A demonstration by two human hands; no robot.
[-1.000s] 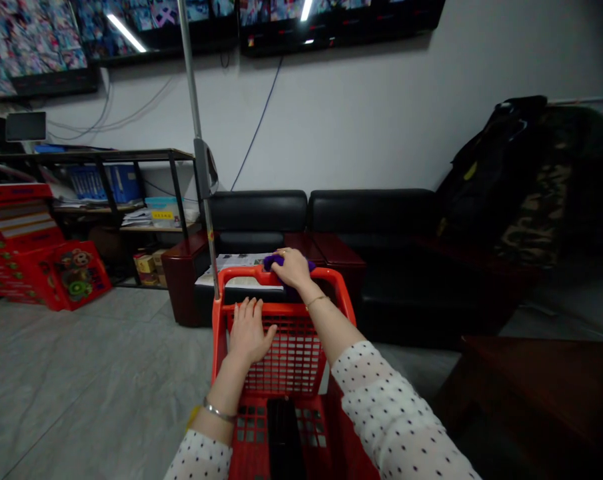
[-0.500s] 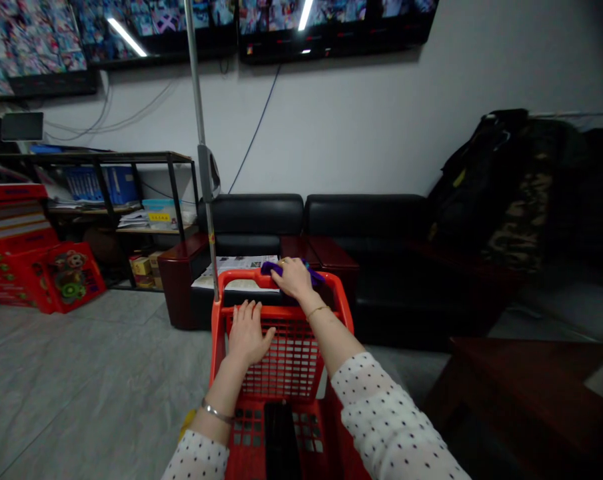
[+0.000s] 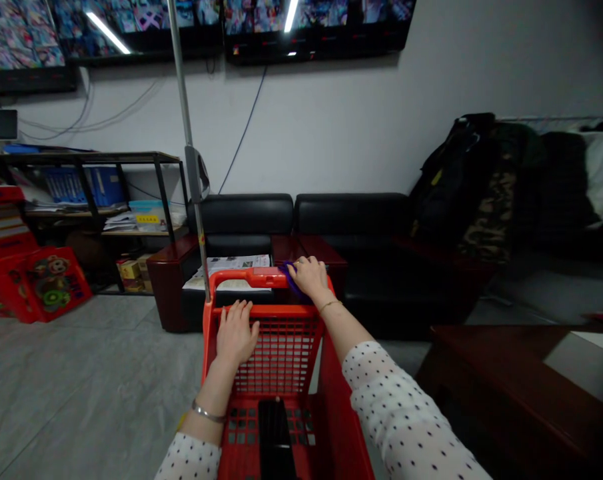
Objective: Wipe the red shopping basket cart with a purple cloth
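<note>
A red plastic shopping cart stands right in front of me, with a metal pole rising from its front left corner. My left hand lies flat on the near mesh wall of the basket, fingers over its top edge. My right hand is closed on a purple cloth pressed against the cart's far rim at its right corner. A black bar runs down the cart's near part between my arms.
A black sofa with dark red armrests stands just beyond the cart, papers on its left seat. Metal shelves and red boxes are at the left. A dark wooden table is at the right; clothes pile behind it.
My right hand with the purple cloth has slid right along the cart's far rim to its right corner. My left hand has stayed on the mesh wall. The view has shifted right.
</note>
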